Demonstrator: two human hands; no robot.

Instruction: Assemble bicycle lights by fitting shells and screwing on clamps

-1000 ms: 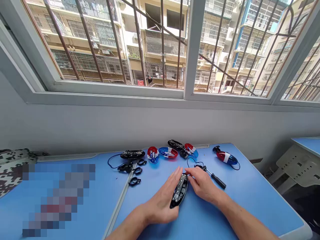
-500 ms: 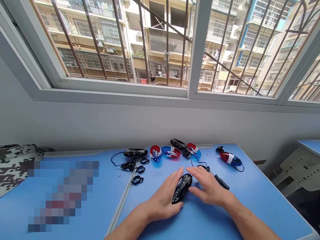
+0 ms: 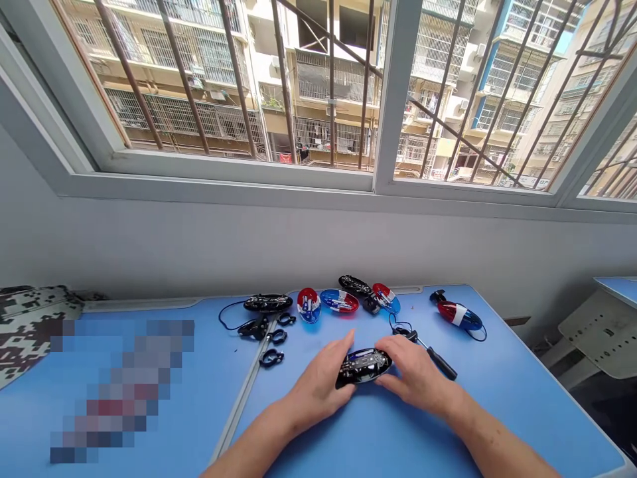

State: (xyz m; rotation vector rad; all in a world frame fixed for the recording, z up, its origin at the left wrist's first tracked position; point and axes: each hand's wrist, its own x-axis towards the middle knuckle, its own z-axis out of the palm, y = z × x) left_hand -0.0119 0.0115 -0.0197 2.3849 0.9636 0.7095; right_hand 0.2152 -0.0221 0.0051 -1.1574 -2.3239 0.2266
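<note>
A black oval light housing (image 3: 365, 365) with silvery inner parts showing on top lies crosswise between my hands, low over the table. My left hand (image 3: 326, 375) grips its left end, thumb in front and fingers behind. At the other end, my right hand (image 3: 411, 368) pinches the tip between thumb and fingers. Just behind the right hand lie a screwdriver (image 3: 442, 364) with a black handle and a small black part on a looped cable (image 3: 405, 330). Whether that cable joins the housing is hidden.
Along the back edge are a black housing (image 3: 269, 303), another black housing (image 3: 355, 285) and red-and-blue covers (image 3: 339, 301). Black ring clamps (image 3: 271, 358) lie left of my hands. A closed red-white-blue light (image 3: 458, 316) is at right. A patterned cloth (image 3: 34, 325) sits far left, near a pixelated patch.
The black housing has turned from a steep slant to nearly level across. My right hand, open and apart before, has closed on its right end; my left hand now grips the left end.
</note>
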